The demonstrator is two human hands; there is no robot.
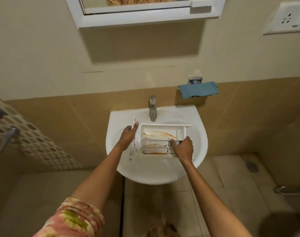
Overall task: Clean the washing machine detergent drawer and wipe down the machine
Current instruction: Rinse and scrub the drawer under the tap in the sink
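As drawer (156,134) spans sink (115,120), left hand (127,135) clasps front panel (133,121), right hand (183,147) clasps opposite end.

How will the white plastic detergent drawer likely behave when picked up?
The white plastic detergent drawer is probably stiff: gripped by the left hand and right hand at opposite ends, it shows no sag. Thin hollow walls suggest lightness.

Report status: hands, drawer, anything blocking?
Left hand grips drawer by front panel, right hand by other end. Drawer over sink, compartments stained brown. No water visible from tap; nothing in the way.
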